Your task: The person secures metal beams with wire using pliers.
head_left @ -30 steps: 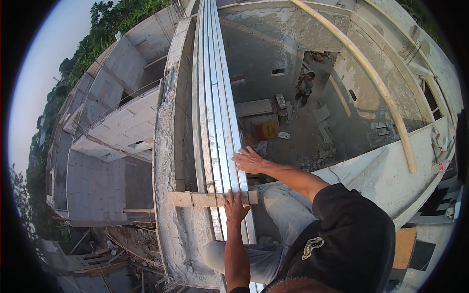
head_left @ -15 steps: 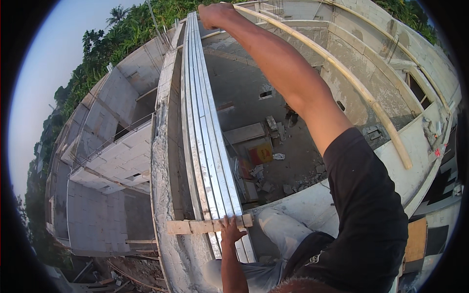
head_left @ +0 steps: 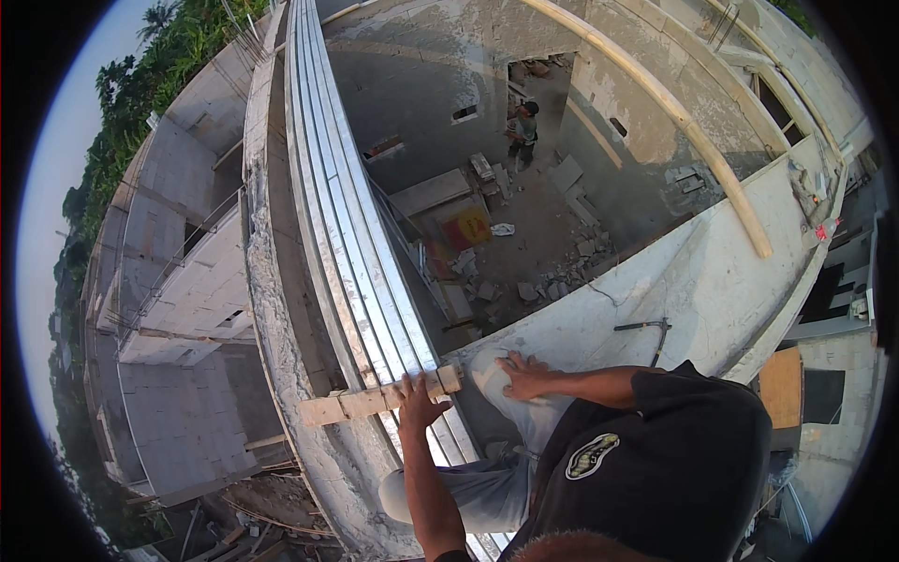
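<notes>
My left hand rests with fingers spread on a short wooden board and the shiny metal channels beside it. The board lies crosswise over several long metal channels, which run away along the top of a concrete wall. My right hand lies on my bent knee in pale grey trousers, fingers apart and holding nothing. Right of that knee, a dark tool shaped like a hammer lies on the concrete ledge.
Below the ledge is a deep room with rubble and a yellow-red sack on its floor. A person stands down there. A bamboo pole spans the opening at right. Rough wall edges drop away at left.
My right arm, which was stretched far forward over the channels' far end, has come back, and that hand is now on my knee. The left hand stays at the board. The view has shifted.
</notes>
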`<state>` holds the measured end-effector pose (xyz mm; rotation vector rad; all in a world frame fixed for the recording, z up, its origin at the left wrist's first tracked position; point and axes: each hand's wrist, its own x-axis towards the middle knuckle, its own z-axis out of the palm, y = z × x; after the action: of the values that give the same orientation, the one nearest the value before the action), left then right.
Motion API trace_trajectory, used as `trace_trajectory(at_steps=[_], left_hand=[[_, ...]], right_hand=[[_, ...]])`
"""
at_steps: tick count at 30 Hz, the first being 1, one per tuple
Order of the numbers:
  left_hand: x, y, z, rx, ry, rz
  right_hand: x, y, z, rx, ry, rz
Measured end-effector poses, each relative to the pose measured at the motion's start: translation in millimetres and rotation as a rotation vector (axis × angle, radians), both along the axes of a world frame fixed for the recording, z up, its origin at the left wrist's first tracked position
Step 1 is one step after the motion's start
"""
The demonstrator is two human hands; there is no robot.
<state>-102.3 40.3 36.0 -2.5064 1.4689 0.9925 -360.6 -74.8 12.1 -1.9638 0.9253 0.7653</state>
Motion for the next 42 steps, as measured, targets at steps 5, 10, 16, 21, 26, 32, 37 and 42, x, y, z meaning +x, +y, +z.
trace_trajectory(at_steps=[5,10,16,21,26,32,37,42], left_hand=[[3.6,-1.7,-0.5,0.045,0.015,-0.009],[-0.5,-5.4,4.8,0.052,0.031,-0.002],[8.6,-2.3,-1.1,0.063,0.05,-0.014],[1.4,-13.4,11.2,0.092,0.06,-0.002],[8.2,-10.7,8.9,0.101,0.051,-0.032],[6.8,-13.9,12.9,0.117,0.059,-0.044],[9.4,-11.0,9.0,0.108,0.05,-0.057],[5.2,-19.7,14.0,0.12,0.07,-0.019]], right_hand=[[-2.3,0.4,-3.0,-0.003,-0.085,-0.084],[-9.0,12.1,-30.3,-0.217,-0.272,-0.057],[-6.6,12.8,-28.2,-0.251,-0.304,-0.051],[-10.6,9.9,-31.0,-0.27,-0.314,-0.05],[-7.1,9.8,-25.8,-0.219,-0.288,-0.04],[-7.7,11.3,-29.9,-0.251,-0.287,-0.044],[-7.8,14.7,-35.1,-0.271,-0.315,-0.052],[-9.7,12.1,-39.5,-0.305,-0.325,-0.052]])
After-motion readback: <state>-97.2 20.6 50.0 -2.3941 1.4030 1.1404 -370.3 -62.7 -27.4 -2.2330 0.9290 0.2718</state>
